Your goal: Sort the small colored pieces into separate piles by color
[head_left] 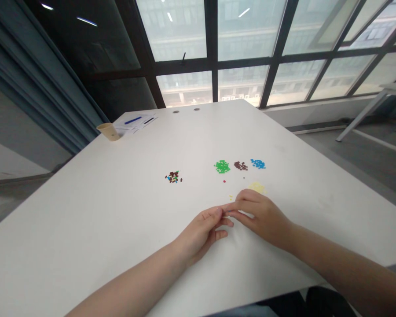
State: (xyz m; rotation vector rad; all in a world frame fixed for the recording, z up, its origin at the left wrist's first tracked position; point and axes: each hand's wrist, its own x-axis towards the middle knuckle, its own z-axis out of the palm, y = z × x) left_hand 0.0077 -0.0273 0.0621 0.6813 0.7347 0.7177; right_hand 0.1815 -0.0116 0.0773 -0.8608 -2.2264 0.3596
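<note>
Just above the white table [125,211], my left hand [204,229] and my right hand [260,215] meet at their fingertips. Both pinch at the same spot, and whatever lies between them is too small and covered to name. Beyond my right hand is a patch of pale yellow pieces [257,187], partly hidden by it. A few loose yellow bits [230,197] lie near the fingertips. Farther off are small piles of green pieces [222,166], dark brown pieces [240,166] and blue pieces [258,164]. A mixed, mostly brown pile [173,177] sits to the left.
One red piece [224,181] and a tiny dark piece [244,178] lie alone between the piles. At the far left edge stand a paper cup [108,131] and papers [141,124] with a blue pen [133,120] on them. Windows rise behind the table.
</note>
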